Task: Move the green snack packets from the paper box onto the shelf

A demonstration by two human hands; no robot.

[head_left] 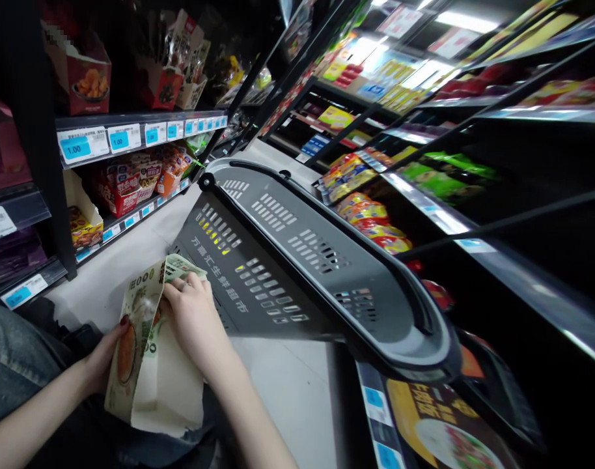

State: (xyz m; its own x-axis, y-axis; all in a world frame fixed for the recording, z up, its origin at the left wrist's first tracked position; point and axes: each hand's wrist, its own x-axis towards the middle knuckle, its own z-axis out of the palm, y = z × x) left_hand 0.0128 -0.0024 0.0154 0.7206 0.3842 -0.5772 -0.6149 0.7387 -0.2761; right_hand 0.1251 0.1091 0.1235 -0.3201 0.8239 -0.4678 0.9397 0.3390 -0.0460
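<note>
We have one thin cardboard box (168,391), pale cream with a printed long side that bears dark green lettering and an orange-brown round picture. It is open, and the wall facing us on its other part is plain and unprinted. We hold it up, tilted, above our lap, the left hand (102,358) gripping the printed side and the right hand (193,312) at the opening. Its contents are unclear.

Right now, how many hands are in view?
2. The left hand holds the printed left side of the box; the right hand is at its upper part, fingertips hidden. No other hand shows.
</note>
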